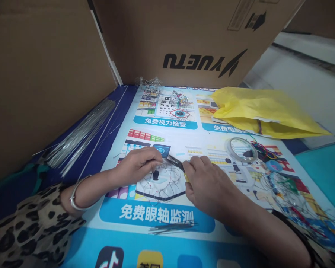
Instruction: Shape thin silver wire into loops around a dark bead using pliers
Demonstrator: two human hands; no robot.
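My right hand [206, 182] is closed round the yellow handle of dark-jawed pliers [175, 162], whose tip points left toward my other hand. Thumb and fingers pinched, my left hand [141, 163] holds thin wire right by the plier jaws. Below both hands spreads a bent wire piece [166, 182] with many fine loops, over the printed sheet. A small bunch of short straight wires [171, 227] lies nearer to me on the sheet. Exactly where the jaws meet the wire is too small to make out.
Long straight wires [83, 130] lie in a bundle at left. Tangled wire pieces [180, 102] sit farther back. A clear tape roll [242, 149], yellow bag [262, 108] and colourful wire tangle [290, 197] are at right. Cardboard [184, 33] walls the back and left.
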